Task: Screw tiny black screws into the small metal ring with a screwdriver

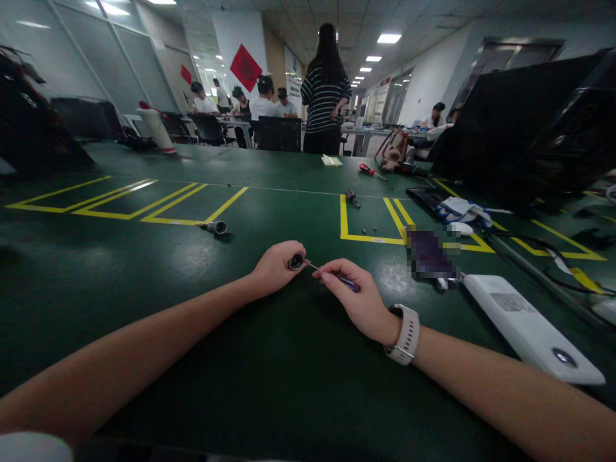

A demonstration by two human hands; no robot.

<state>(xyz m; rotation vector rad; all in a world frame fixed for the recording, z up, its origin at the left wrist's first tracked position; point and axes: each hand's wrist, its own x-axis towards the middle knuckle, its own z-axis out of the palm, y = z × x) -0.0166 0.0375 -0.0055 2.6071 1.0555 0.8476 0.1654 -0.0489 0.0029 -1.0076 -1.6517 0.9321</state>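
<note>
My left hand (275, 268) is wrapped round a dark cylindrical metal part (295, 261), its round open end facing me. In my right hand (353, 292) is a small screwdriver (350, 283) with a dark purple handle, pinched between thumb and fingers. Its thin shaft points left, and the tip meets or nearly meets the side of the cylindrical part; actual contact I cannot tell. A similar metal part (216, 227) lies on the green table (231, 385) beyond my left hand. Another such part (352, 198) rests farther off, with two tiny pieces (364, 231) nearer me.
Yellow tape outlines mark the table. At right lie a white power bank (532, 327), a blurred-out phone (430, 253), cables (543, 273) and gloves (464, 210). A red screwdriver (370, 171) lies at the back. A dark monitor (529, 122) stands right; a person (326, 90) stands beyond the table.
</note>
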